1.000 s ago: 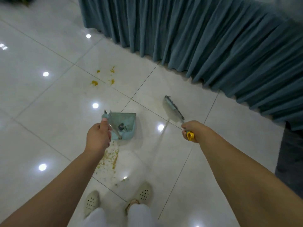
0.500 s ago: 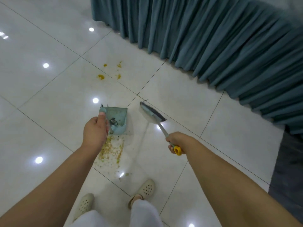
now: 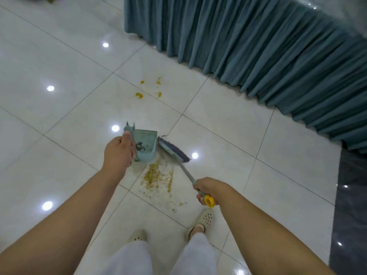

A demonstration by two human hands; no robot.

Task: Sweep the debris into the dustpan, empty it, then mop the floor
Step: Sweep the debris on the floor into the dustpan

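My left hand [image 3: 118, 151] grips the upright handle of a light blue dustpan [image 3: 147, 144] standing on the white tiled floor, with a little dark dirt inside it. My right hand [image 3: 208, 190] holds a broom [image 3: 174, 150] by its grey handle with a yellow end cap; the dark bristle head rests on the floor just right of the dustpan's mouth. A smear of yellow-brown crumbs [image 3: 157, 178] lies on the tile between the pan and my feet. Further off, a few yellow blobs [image 3: 148, 89] dot the floor.
A long teal pleated curtain [image 3: 258, 46] runs along the far and right side down to the floor. A dark floor strip [image 3: 350, 215] borders the tiles at the right. My cream perforated shoes [image 3: 204, 218] stand just behind the crumbs.
The broom head has swung left and come down beside the dustpan. My right hand has drawn back towards me. The dustpan has stayed put in my left hand.
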